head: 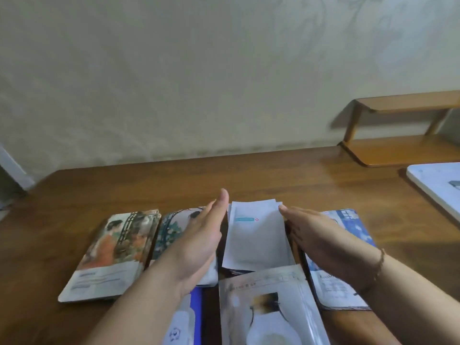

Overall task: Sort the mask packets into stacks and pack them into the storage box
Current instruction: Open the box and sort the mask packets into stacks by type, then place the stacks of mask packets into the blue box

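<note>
Mask packets lie in stacks across the front of a brown wooden table (249, 175). Nearest the camera, at bottom edge, a pale packet w/ a dark-haired figure (271, 310) overlaps the near end of the white stack; to its left a blue-and-white packet (184, 319) is partly hidden under the left forearm. Next row, left to right: a stack w/ an orange-robed figure print (112, 252), a stack w/ teal floral print (169, 232) mostly covered by the left hand, the white stack (254, 235) w/ a small teal label, slightly fanned at its far end, and a blue-printed stack (348, 245) under the right hand. Left hand (199, 240) is released, fingers straight, palm facing the white stack's left edge, close beside it; contact can't be told. Right hand (321, 235) is also flat, fingers straight, set along the stack's right edge, fingertips at its far corner; a thin bracelet (379, 265) on the wrist. Farther right, a white flat object (438, 185) is cut off by the frame edge. Beyond, a small wooden shelf (403, 125) stands against a pale patterned wall (199, 70).
</note>
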The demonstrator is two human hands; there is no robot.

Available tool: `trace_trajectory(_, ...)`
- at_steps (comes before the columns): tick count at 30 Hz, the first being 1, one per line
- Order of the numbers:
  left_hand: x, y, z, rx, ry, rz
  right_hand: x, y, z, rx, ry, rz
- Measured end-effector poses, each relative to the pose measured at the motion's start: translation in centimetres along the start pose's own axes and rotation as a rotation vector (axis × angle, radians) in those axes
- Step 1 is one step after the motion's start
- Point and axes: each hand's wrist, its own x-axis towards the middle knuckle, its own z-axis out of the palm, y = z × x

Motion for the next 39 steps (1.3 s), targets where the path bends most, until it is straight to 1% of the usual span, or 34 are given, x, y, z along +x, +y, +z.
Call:
trace_trajectory(1,0.4,-0.3,-0.3,0.006,-0.008,-0.017,0.3,-0.5,0.3,0.007,0.006,0.042)
trace_trajectory(3,0.7,-0.4,-0.3,0.006,0.000,-0.084,-0.2,-1.1,0.9,0.003,0.008,0.055)
trace_trajectory(4,0.8,-0.2,0.0,0.006,0.017,-0.129,-0.3,-1.5,1.3,-0.024,0.037,0.050)
trace_trajectory(6,0.7,0.6,0.4,0.047,0.106,-0.177,-0.3,-2.5,2.4,-0.121,0.136,0.038)
trace_trajectory(8,1.0,1.2,0.6,0.078,0.216,-0.173,-0.1,-4.2,4.1,-0.155,0.188,0.055)
trace_trajectory(9,1.2,1.3,0.7,0.081,0.277,-0.173,-0.2,-4.8,4.8,-0.143,0.202,0.087)
trace_trajectory(13,2.5,0.6,1.8,0.111,0.480,-0.201,-0.1,-5.1,5.1,-0.132,0.345,0.177)
trace_trajectory(15,2.7,0.9,2.3,0.064,0.521,-0.177,0.3,-4.9,4.9,-0.132,0.370,0.228)
trace_trajectory(17,2.5,1.5,2.7,0.012,0.487,-0.206,0.4,-4.7,4.6,-0.133,0.376,0.246)
trace_trajectory(21,1.9,1.4,3.4,-0.033,0.317,-0.345,0.8,-5.1,4.7,-0.180,0.327,0.248)
trace_trajectory(23,1.9,1.5,3.0,-0.013,0.299,-0.408,1.3,-5.3,4.8,-0.244,0.311,0.260)
trace_trajectory(27,2.2,2.4,3.0,0.015,0.272,-0.451,1.7,-5.6,5.4,-0.472,0.252,0.274)
trace_trajectory(30,2.8,2.1,2.7,0.024,0.258,-0.516,1.7,-5.5,5.4,-0.516,0.256,0.302)
trace_trajectory(32,2.9,1.9,2.6,-0.031,0.255,-0.531,1.5,-5.9,5.4,-0.465,0.265,0.377)
trace_trajectory(34,2.9,2.2,2.9,-0.033,0.256,-0.557,1.3,-6.2,5.4,-0.379,0.238,0.405)
trace_trajectory(37,3.0,2.8,3.2,0.038,0.242,-0.592,1.3,-5.9,4.4,-0.281,0.187,0.416)
trace_trajectory(39,3.1,3.4,3.4,0.116,0.272,-0.585,0.8,-7.1,3.6,-0.193,0.159,0.406)
